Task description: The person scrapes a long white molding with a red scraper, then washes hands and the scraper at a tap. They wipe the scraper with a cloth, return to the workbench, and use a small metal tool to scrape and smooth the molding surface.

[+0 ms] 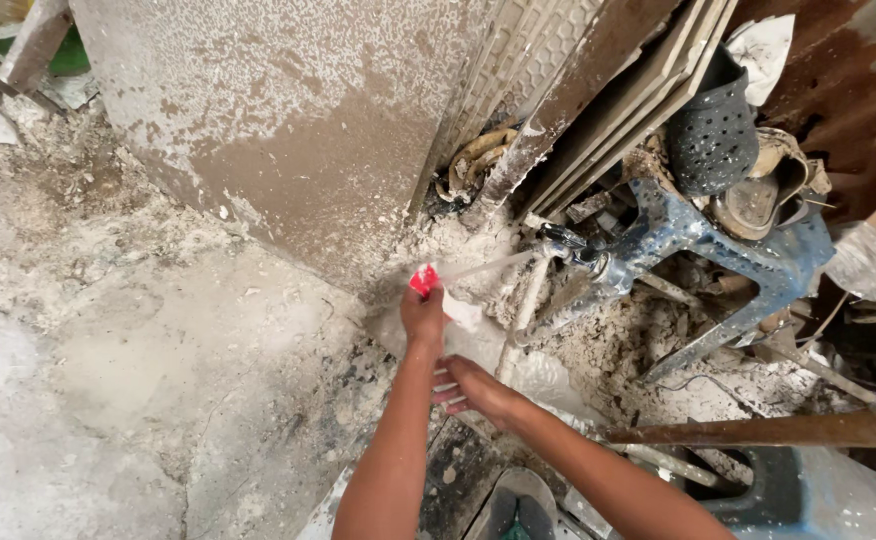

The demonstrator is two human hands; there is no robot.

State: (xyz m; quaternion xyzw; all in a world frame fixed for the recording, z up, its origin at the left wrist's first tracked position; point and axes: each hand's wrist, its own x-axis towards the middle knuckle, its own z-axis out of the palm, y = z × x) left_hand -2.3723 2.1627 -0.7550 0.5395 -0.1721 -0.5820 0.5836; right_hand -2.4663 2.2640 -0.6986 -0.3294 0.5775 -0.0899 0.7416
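My left hand (424, 316) reaches forward, shut on a small red object (423, 280) held at wall level. A thin stream of water (488, 266) runs from the metal tap (580, 250) on the right straight onto the red object. My right hand (473, 388) hovers just below and behind the left wrist, fingers stretched out to the left and wet, with nothing in them. A white pipe (525, 305) rises to the tap between the two hands and the rubble.
A rough plastered wall (288, 130) stands ahead, with tiles (608, 90) leaning on its right. An overturned blue plastic stool (728, 255), a black perforated clog (713, 130) and debris crowd the right. A rusty bar (778, 430) crosses low right. The ground (158, 380) is crusted with plaster.
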